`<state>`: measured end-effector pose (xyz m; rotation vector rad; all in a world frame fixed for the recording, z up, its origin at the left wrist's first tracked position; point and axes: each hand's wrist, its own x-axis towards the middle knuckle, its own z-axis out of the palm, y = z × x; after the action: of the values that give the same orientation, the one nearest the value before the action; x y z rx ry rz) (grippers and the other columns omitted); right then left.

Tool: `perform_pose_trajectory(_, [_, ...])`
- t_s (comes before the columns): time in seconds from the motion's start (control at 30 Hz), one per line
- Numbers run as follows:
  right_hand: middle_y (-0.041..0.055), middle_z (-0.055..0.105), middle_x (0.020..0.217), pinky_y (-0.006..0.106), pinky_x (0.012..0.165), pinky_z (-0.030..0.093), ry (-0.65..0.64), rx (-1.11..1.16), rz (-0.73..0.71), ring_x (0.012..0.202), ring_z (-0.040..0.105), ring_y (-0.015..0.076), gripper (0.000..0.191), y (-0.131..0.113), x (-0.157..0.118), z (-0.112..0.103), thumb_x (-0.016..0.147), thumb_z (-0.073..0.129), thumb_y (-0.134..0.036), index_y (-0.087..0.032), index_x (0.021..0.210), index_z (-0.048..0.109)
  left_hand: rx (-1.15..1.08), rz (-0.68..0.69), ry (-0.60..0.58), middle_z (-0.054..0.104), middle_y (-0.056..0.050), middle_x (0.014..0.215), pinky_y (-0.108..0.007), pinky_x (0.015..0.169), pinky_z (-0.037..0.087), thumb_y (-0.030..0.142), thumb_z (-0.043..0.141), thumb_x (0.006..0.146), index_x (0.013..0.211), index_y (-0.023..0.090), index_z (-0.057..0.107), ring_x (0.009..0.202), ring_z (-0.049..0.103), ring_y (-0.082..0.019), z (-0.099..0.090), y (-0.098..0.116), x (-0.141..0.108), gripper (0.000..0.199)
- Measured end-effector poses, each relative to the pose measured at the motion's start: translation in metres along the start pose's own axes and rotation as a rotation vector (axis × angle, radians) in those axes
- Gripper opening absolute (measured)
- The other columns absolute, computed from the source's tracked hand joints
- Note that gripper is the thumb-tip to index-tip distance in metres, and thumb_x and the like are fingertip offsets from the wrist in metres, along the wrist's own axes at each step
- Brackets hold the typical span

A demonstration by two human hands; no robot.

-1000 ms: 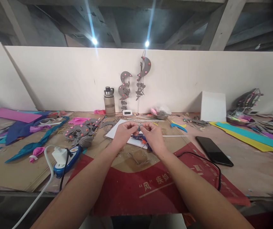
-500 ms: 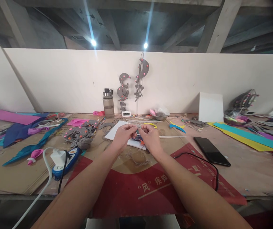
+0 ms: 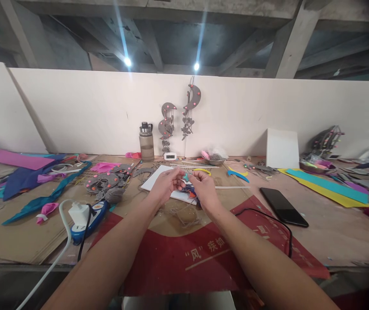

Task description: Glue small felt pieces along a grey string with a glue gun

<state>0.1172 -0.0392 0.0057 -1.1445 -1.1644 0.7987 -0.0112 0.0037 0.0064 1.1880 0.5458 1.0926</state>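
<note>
"Pinching anything?"

"Yep. Right hand [image 3: 205, 189]: grip closed on a small teal piece [image 3: 186, 177], frame centre. Left hand [image 3: 167, 187]: fingertips right by the piece, can't tell if that grip's closed on it."

"Just below?"

"Blue-and-orange bundle [image 3: 189, 189], white board [image 3: 152, 180] behind, on the worktop [image 3: 326, 228]."

"Further out?"

"Black phone [image 3: 284, 206], right of centre. Blue power strip [image 3: 96, 217], lower left, white adapter [image 3: 78, 214] plugged in. Bottle [image 3: 146, 144] upright left of centre, by the white partition [image 3: 75, 107]. Grey crescent hangings [image 3: 197, 96], upper centre."
</note>
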Motion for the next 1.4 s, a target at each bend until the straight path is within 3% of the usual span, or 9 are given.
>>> perform_pose_trajectory(0.27, [-0.0057,0.045,0.056,0.02,0.045,0.033,-0.009,0.025,-0.092,0.05,0.037,0.0076,0.023,0.005,0.002,0.003,0.069,0.058,-0.04,-0.018,0.069,0.053,0.115,0.135,0.092,0.057,-0.001,0.06,-0.021,0.044,0.038,0.032,0.071,0.064,0.072,0.013,0.063,0.051,0.053,-0.01,0.009,-0.004,-0.005,0.022])
perform_pose_trajectory(0.43, [-0.0076,0.041,0.052,0.021,0.045,0.028,0.001,-0.054,-0.102,0.047,0.034,0.0078,0.02,0.007,0.0,0.007,0.07,0.056,-0.039,-0.019,0.071,0.054,0.097,0.132,0.112,0.053,0.002,0.055,-0.019,0.039,0.033,0.026,0.069,0.061,0.066,0.014,0.058,0.047,0.052,-0.01,0.005,-0.002,-0.005,0.016])
perform_pose_trajectory(0.6, [-0.0078,0.039,0.052,0.021,0.047,0.029,0.023,-0.039,-0.125,0.048,0.033,0.0075,0.019,0.008,0.002,0.005,0.07,0.056,-0.037,-0.018,0.069,0.054,-0.017,0.03,0.012,0.055,0.0,0.058,-0.02,0.041,0.034,0.027,0.068,0.063,0.068,0.013,0.059,0.05,0.054,-0.01,0.006,0.004,-0.004,0.017])
perform_pose_trajectory(0.73, [-0.0051,0.048,0.059,0.021,0.049,0.031,0.027,-0.007,-0.155,0.051,0.037,0.0077,0.022,0.009,0.005,0.002,0.072,0.055,-0.039,-0.017,0.069,0.054,-0.041,0.043,-0.026,0.059,-0.003,0.065,-0.021,0.047,0.038,0.031,0.071,0.065,0.076,0.011,0.063,0.056,0.055,-0.01,0.01,0.003,-0.006,0.024])
perform_pose_trajectory(1.03, [-0.004,0.049,0.06,0.022,0.049,0.032,-0.033,-0.048,-0.169,0.052,0.038,0.0093,0.026,0.014,0.005,0.003,0.074,0.055,-0.043,-0.017,0.075,0.057,0.025,0.019,0.168,0.056,0.0,0.064,-0.017,0.04,0.028,0.031,0.079,0.054,0.069,0.013,0.063,0.054,0.049,-0.007,0.007,-0.002,-0.002,0.028])
perform_pose_trajectory(1.27, [-0.0057,0.047,0.065,0.024,0.056,0.038,0.002,-0.11,-0.228,0.059,0.045,0.0119,0.03,0.009,0.003,0.002,0.075,0.055,-0.036,-0.019,0.099,0.048,0.106,0.113,0.245,0.056,0.001,0.068,-0.015,0.038,0.024,0.037,0.075,0.058,0.076,0.014,0.065,0.05,0.047,-0.005,0.004,-0.005,0.001,0.031])
perform_pose_trajectory(1.4, [-0.0045,0.048,0.067,0.026,0.061,0.039,0.019,-0.207,-0.298,0.062,0.047,0.0126,0.021,0.005,0.0,0.001,0.076,0.053,-0.031,-0.02,0.093,0.049,0.158,0.146,0.251,0.058,0.0,0.067,-0.016,0.036,0.027,0.038,0.073,0.06,0.077,0.014,0.063,0.049,0.051,-0.007,0.003,-0.007,0.001,0.031])
